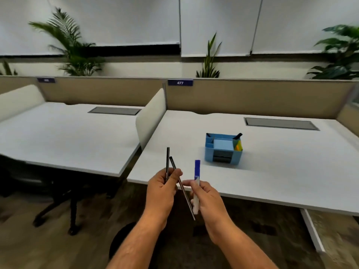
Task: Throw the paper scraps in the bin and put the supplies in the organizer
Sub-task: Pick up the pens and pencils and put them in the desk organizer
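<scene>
My left hand (162,188) grips two thin black pencils (167,163), one upright and one slanting down to the right past my other hand. My right hand (206,199) holds a white marker with a blue cap (197,169), cap pointing up. Both hands hover just off the front edge of the white desk (272,171). The blue organizer (223,150) stands on that desk, beyond and to the right of my hands. It holds a blue note pad, coloured sticky tabs and a black marker (238,136) sticking up at its right. No paper scraps are visible.
A white divider panel (151,117) separates this desk from a second white desk (68,133) on the left. A black office chair (48,193) sits under the left desk. A dark round shape (124,241), only partly visible, lies on the floor below my arms. Plants line the back.
</scene>
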Available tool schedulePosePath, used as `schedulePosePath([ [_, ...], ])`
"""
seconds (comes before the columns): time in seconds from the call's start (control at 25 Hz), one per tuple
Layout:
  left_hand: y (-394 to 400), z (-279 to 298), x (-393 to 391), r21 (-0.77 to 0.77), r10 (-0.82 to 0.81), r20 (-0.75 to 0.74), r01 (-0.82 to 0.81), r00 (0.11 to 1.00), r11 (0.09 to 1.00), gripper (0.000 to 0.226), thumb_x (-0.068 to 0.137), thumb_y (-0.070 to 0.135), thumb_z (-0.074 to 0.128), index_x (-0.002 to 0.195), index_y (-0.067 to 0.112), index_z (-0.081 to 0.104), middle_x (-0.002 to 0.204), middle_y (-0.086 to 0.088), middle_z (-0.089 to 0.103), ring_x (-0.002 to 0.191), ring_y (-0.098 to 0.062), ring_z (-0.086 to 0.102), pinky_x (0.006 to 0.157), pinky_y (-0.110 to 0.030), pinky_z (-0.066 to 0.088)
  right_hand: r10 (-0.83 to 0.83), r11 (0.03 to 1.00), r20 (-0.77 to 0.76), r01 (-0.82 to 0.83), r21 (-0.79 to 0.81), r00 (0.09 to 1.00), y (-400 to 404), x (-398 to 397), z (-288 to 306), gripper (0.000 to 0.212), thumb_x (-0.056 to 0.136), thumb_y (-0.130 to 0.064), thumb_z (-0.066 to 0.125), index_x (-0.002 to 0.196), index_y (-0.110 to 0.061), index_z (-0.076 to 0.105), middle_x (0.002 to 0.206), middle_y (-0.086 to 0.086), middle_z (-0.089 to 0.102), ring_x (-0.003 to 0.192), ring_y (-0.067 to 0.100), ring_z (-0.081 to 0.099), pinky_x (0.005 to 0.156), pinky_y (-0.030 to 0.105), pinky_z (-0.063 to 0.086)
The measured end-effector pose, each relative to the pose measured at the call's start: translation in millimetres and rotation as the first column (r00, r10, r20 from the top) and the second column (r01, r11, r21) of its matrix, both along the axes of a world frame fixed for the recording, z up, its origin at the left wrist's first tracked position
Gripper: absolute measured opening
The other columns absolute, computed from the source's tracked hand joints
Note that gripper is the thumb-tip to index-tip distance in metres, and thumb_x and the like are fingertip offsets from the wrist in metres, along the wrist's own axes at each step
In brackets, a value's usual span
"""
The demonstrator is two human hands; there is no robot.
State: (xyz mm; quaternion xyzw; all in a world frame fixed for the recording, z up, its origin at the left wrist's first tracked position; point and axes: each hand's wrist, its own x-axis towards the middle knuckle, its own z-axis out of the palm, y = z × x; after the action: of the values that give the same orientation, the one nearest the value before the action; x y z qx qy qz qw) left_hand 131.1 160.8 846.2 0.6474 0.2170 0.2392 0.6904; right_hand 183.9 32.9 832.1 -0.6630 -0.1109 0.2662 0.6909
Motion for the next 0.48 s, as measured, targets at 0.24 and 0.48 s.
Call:
schedulePosePath([
  [0.24, -24.5, -16.1, 86.3, 0.070, 0.016, -0.056, -0.012, 0.998, 0.998, 0.020, 0.089, 0.057, 0.067, 0.090, 0.039, 0.077, 0.082, -0.002, 0.069, 0.074, -0.014, 0.060, 0.070, -0.031, 0.055, -0.191, 0.967, 0.236, 0.224, -0.124, 0.953, -37.4, 121.0, -5.5, 0.024, 0.107, -0.043, 0.048, 0.106, -0.033, 0.069, 0.112, -0.011, 0.063, 0.104, 0.001, 0.057, 0.079, 0.019, 0.042],
  [0.48, -56.9, -39.2, 203.8, 0.002, 0.098, -0.180, -0.099, 0.979, 0.995, 0.016, 0.098, 0.037, 0.069, 0.090, 0.027, 0.078, 0.068, 0.009, 0.068, 0.070, -0.015, 0.057, 0.067, -0.031, 0.049, -0.205, 0.963, 0.327, 0.250, -0.103, 0.923, -74.2, 273.6, -12.2, 0.028, 0.098, -0.018, 0.070, 0.120, -0.028, 0.056, 0.104, -0.006, 0.068, 0.098, 0.011, 0.067, 0.079, 0.028, 0.055],
])
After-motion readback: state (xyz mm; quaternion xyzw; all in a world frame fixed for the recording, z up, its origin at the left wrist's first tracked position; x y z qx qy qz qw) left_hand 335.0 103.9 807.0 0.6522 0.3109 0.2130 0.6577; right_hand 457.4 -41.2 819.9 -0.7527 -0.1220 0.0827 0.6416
